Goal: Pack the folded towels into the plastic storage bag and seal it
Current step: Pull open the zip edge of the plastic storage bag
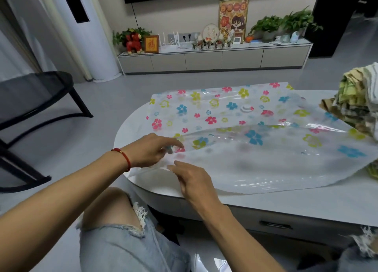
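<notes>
A clear plastic storage bag printed with coloured flowers lies flat across the white table; a round white valve sits on its upper side. The bag's near edge is lifted into a wide mouth. My left hand pinches the bag's near-left corner between thumb and fingers. My right hand touches the same edge just beside it, fingers curled on the plastic. A stack of folded towels, green, tan and white, stands at the table's right end, partly cut off by the frame.
A dark lounge chair stands on the floor to the left. A long low cabinet with plants and ornaments runs along the far wall. My knees in torn jeans are below the table's near edge, where a drawer handle shows.
</notes>
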Available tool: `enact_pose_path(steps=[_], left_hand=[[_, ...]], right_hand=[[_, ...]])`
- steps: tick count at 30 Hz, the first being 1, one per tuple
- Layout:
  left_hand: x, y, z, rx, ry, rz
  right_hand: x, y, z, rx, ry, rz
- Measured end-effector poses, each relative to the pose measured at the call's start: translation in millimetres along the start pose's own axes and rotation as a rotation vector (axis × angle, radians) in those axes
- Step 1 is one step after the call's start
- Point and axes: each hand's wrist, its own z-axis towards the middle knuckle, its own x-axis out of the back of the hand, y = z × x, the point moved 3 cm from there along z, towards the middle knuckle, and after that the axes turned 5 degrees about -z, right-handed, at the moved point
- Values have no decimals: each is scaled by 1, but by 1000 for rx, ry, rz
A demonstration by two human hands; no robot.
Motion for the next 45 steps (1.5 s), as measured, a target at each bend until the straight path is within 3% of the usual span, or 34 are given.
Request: enact_pose_path(steps=[3,8,11,13,16,19,24,30,39,42,45], left_hand=[[13,-7,11,43,94,34],[23,-15,25,73,171,9],[19,-10,27,98,179,-18],[20,-2,26,53,168,60],[19,21,24,-94,160,113],[10,59,40,-245,183,125],[-6,104,92,-289,154,179],[-11,107,120,-243,159,233],[-13,96,119,-132,-68,300],[-11,107,120,-175,-27,346],[-7,120,120,-213,7,377]], right_hand=[[-8,9,-24,64,-101,-34],[-4,30,-56,71,-107,-75],[6,39,-51,60,-259,-152],[19,57,-47,-139,-326,-215],[51,106,-41,-501,-196,-469],[67,147,-41,-719,-352,-589],[57,167,-32,-601,-424,-585],[55,163,-8,-445,-481,-553],[112,182,-49,-328,-555,-526],[149,176,-61,-328,-454,-496],[199,169,-71,-388,-208,-461]])
